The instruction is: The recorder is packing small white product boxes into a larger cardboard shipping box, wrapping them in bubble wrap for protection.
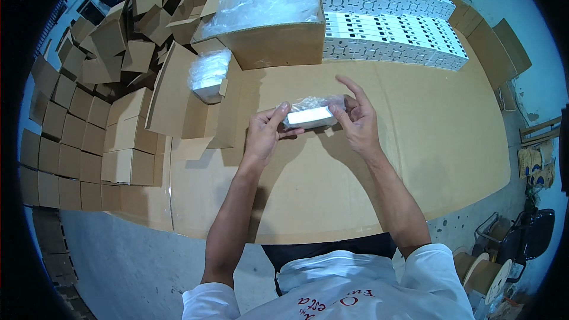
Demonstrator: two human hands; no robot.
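- Many folded small cartons (89,142) stack at far left, within reach.
- Left hand (264,133) pinches the near-left end of the white box (309,117), steadying it mid-table above the cardboard sheet (415,160).
- Right hand (358,121) grips its clear bag (317,104), index finger raised.

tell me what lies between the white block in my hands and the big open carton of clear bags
Only bare brown cardboard tabletop lies between the bagged white rectangular block and the brown carton of clear plastic bags, seen in the head view.

Packing workshop, stacked cardboard boxes (77,142), white cartons (391,29)
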